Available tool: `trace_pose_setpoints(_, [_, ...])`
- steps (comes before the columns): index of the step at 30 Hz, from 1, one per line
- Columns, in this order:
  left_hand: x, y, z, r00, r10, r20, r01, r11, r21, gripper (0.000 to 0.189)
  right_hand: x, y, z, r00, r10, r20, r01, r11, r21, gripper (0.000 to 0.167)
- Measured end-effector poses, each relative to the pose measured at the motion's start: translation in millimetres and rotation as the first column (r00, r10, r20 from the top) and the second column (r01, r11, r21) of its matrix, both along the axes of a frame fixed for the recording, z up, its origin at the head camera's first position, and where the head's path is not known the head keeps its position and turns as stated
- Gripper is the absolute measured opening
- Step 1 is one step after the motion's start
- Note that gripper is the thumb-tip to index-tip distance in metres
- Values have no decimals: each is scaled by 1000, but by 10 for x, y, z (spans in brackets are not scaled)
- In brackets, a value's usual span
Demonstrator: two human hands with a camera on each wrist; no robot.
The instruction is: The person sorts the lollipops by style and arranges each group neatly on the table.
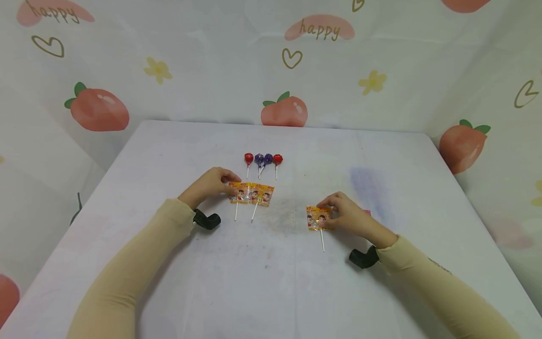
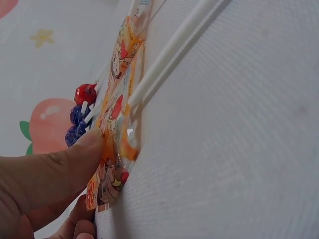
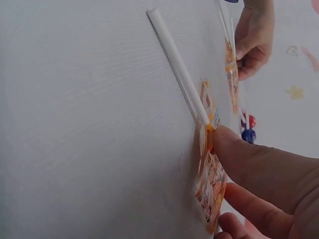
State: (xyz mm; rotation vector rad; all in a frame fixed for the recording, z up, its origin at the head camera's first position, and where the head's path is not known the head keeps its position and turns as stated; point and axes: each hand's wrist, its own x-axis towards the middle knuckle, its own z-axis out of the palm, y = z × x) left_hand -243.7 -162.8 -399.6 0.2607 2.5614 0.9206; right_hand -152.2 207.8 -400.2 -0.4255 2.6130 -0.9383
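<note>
One white table [image 1: 237, 287] is standing before a printed backdrop [image 1: 228, 70]. Right of and nearer than two orange-wrapped lollipops [image 1: 253, 193], the right hand [image 1: 349, 216] is pinching a third one [image 1: 313, 218]. The left hand [image 1: 211, 183] is pinching the left lollipop of the two. Beyond them, four round lollipops [image 1: 268, 159] are lying: two red, two purple.

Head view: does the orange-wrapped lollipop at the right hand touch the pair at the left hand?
No, bare tabletop separates that single lollipop from the orange-wrapped pair.
</note>
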Motion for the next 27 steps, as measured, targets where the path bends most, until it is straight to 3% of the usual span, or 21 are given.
trace_pose_setpoints(8, [-17,-11,-24,1000,-6,4,6,1000,-9,39,-13,-20,14,1000,9,5,-9,1000,29,44])
trace_pose_setpoints(16, [-13,-6,-18,1000,-9,-5,9,1000,-4,38,5,-19,-5,999,22,-30,-20,999,34,58])
trace_pose_setpoints(27, [-20,-7,-17,1000,-1,10,1,1000,-9,39,-10,-36,20,998,28,-57,-24,998,59,53])
